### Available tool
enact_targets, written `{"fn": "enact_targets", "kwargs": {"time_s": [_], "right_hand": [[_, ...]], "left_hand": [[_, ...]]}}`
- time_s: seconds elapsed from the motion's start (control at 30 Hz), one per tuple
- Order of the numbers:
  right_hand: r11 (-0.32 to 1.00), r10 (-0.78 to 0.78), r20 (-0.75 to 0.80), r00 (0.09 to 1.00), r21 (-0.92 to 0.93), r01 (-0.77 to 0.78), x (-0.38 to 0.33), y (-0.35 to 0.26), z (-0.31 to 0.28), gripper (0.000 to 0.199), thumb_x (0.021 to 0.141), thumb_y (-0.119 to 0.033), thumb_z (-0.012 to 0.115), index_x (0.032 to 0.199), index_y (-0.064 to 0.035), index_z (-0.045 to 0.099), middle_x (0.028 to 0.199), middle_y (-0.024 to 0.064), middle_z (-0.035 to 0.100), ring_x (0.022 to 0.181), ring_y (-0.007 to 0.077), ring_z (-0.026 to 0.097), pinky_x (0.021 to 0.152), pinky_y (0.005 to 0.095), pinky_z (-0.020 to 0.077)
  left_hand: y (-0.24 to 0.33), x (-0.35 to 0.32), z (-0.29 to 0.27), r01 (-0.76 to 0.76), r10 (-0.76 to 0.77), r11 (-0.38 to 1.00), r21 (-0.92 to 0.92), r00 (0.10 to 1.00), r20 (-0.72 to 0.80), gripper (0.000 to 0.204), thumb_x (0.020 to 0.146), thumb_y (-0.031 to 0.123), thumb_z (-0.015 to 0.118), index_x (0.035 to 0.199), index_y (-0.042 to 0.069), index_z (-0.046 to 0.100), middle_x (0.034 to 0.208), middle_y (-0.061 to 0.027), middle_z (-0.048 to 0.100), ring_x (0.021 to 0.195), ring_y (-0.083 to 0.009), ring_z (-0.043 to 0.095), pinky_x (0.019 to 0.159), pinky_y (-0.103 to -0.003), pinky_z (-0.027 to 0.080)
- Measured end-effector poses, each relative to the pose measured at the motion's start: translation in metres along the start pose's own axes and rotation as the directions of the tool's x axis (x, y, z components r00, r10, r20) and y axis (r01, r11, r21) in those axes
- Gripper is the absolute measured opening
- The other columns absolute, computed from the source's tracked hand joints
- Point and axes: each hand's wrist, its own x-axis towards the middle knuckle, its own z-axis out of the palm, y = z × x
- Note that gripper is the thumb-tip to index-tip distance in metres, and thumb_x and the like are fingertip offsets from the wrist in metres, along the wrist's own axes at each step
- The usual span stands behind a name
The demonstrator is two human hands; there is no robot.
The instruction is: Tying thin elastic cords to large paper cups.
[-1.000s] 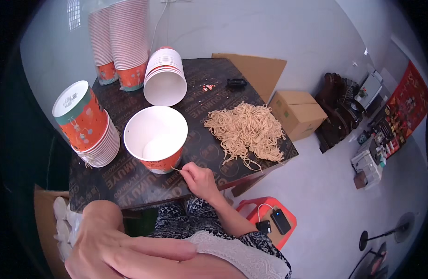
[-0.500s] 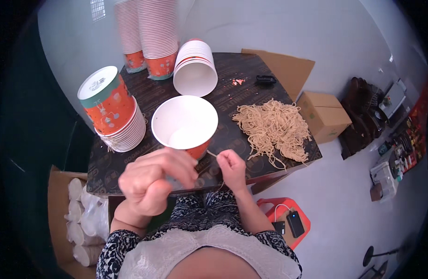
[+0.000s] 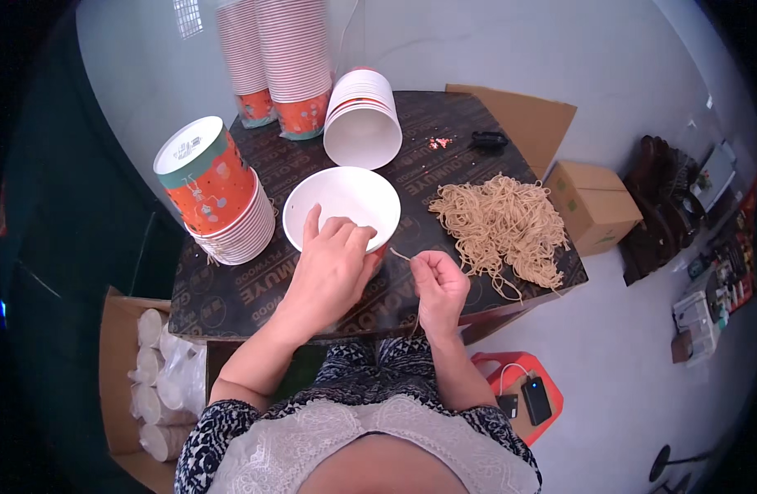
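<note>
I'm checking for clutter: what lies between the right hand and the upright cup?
In the head view, tan string runs from the right hand toward the cup.

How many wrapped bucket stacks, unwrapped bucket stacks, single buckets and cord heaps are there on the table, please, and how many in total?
Wrapped bucket stacks: 2
Unwrapped bucket stacks: 2
Single bucket: 1
Cord heap: 1
Total: 6
</note>
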Motion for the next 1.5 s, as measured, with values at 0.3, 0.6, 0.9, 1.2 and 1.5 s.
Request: {"fn": "enact_targets", "kwargs": {"time_s": [0.3, 0.6, 0.9, 1.2, 1.5], "right_hand": [[0.996, -0.010, 0.048, 0.999, 0.087, 0.006, -0.007, -0.005, 0.000, 0.005, 0.092, -0.004, 0.065, 0.091, 0.0013, 0.064, 0.068, -0.0082, 0.052, 0.056, -0.0016, 0.040, 0.050, 0.0161, 0.0286], [0.999, -0.040, 0.176, 0.984, 0.026, 0.036, -0.023, -0.023, 0.012, 0.004, 0.092, -0.001, 0.065, 0.090, 0.0020, 0.064, 0.072, -0.0075, 0.057, 0.062, -0.0021, 0.046, 0.053, 0.0150, 0.0350], [0.973, -0.099, 0.328, 0.939, -0.165, 0.161, -0.021, -0.025, 0.009, 0.010, 0.088, 0.003, 0.067, 0.098, 0.0025, 0.067, 0.078, 0.0033, 0.069, 0.071, 0.0044, 0.063, 0.062, 0.0200, 0.0494], [0.956, -0.143, 0.262, 0.954, -0.211, 0.201, -0.019, -0.022, 0.009, 0.008, 0.087, 0.006, 0.067, 0.093, 0.0018, 0.069, 0.074, -0.0021, 0.064, 0.066, 0.0010, 0.055, 0.057, 0.0169, 0.0421], [0.984, 0.011, 0.060, 0.998, -0.178, -0.001, 0.012, -0.005, 0.005, 0.004, 0.090, 0.000, 0.065, 0.088, 0.0030, 0.066, 0.067, -0.0090, 0.053, 0.059, -0.0022, 0.042, 0.050, 0.0168, 0.0328]], "left_hand": [[-0.003, -0.012, -0.018, 0.071, -0.063, 0.995, 0.071, 0.992, -0.112, 0.019, 0.078, -0.001, 0.067, 0.096, 0.003, 0.065, 0.092, -0.0129, 0.063, 0.102, -0.0299, 0.058, 0.101, -0.053, 0.037], [0.015, -0.027, -0.008, 0.299, -0.325, 0.836, -0.460, 0.946, 0.024, 0.020, 0.089, 0.011, 0.067, 0.075, 0.000, 0.058, 0.060, -0.0157, 0.058, 0.054, -0.0330, 0.060, 0.050, -0.040, 0.045], [0.013, -0.027, 0.002, 0.187, -0.206, 0.876, -0.444, 0.978, 0.005, 0.016, 0.090, 0.005, 0.064, 0.079, 0.000, 0.054, 0.065, -0.0174, 0.058, 0.060, -0.0355, 0.061, 0.052, -0.040, 0.045], [0.011, -0.023, -0.001, 0.205, -0.172, 0.867, -0.453, 0.978, 0.114, 0.006, 0.089, 0.001, 0.060, 0.087, 0.000, 0.054, 0.077, -0.0201, 0.060, 0.075, -0.0391, 0.062, 0.063, -0.042, 0.048], [-0.012, 0.002, -0.007, 0.201, -0.281, 0.895, -0.398, 0.947, -0.153, 0.005, 0.090, -0.003, 0.056, 0.094, -0.001, 0.056, 0.082, -0.0171, 0.063, 0.077, -0.0315, 0.066, 0.068, -0.037, 0.051]]}}
